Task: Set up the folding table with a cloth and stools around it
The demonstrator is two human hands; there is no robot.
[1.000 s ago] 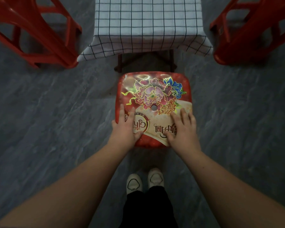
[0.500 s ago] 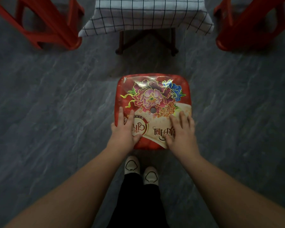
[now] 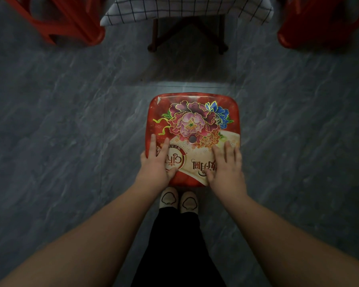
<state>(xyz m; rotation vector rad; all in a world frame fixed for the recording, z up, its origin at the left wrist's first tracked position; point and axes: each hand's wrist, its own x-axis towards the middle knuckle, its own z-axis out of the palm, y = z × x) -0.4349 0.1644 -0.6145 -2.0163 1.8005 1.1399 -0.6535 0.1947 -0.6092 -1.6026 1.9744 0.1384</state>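
Observation:
A red stool [image 3: 193, 121] with a flower-printed square seat stands on the floor just ahead of my feet. My left hand [image 3: 157, 163] lies on the seat's near left corner, fingers wrapped over the edge. My right hand [image 3: 226, 165] lies flat on the near right part, thumb at the near edge. Farther ahead stands the folding table, with its dark crossed legs [image 3: 188, 30] showing under a white cloth with a dark grid [image 3: 187, 9]. A gap of bare floor separates the stool from the table.
One red plastic stool [image 3: 66, 23] stands left of the table and another [image 3: 319, 23] to its right, both cut off by the frame's top. The floor is dark grey stone-look tile [image 3: 60, 121]. My feet in pale slippers [image 3: 178, 198] touch the stool's near edge.
The flower-printed stool has come back toward me with both hands on it, and the gap to the table has widened. The table and side stools sit higher in the frame.

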